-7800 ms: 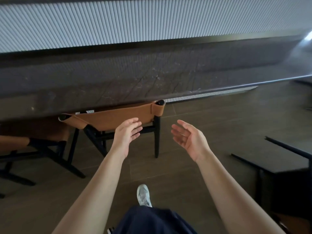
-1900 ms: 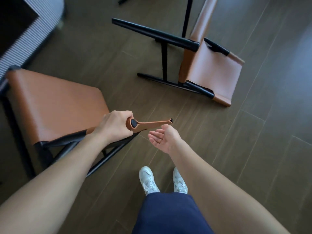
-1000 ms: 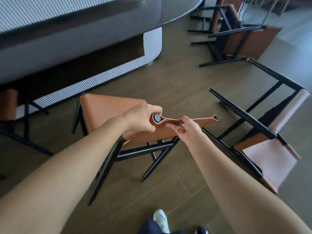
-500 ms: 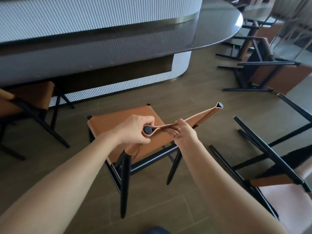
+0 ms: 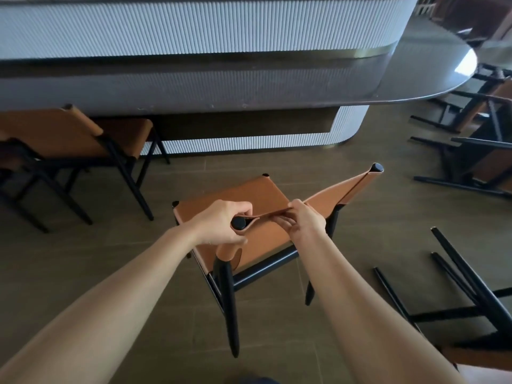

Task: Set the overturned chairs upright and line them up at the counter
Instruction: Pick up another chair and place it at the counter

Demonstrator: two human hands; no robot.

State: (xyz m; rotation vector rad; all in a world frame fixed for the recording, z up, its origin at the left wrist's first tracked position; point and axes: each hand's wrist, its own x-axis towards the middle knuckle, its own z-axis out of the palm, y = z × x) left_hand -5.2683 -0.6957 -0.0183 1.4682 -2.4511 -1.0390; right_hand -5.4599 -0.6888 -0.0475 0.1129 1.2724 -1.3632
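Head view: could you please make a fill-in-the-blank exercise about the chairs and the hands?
The left hand and right hand grip the ___ of the tan leather chair with black metal frame.
This chair is ___, its seat facing up.
A second tan chair stands at the grey counter with white ribbed front, on the person's ___.
Answers: backrest; upright; left.

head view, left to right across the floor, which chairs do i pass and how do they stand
upright chair tucked at the counter → held chair on its feet, its backrest gripped by the left hand and the right hand → overturned chairs lying at the right edge
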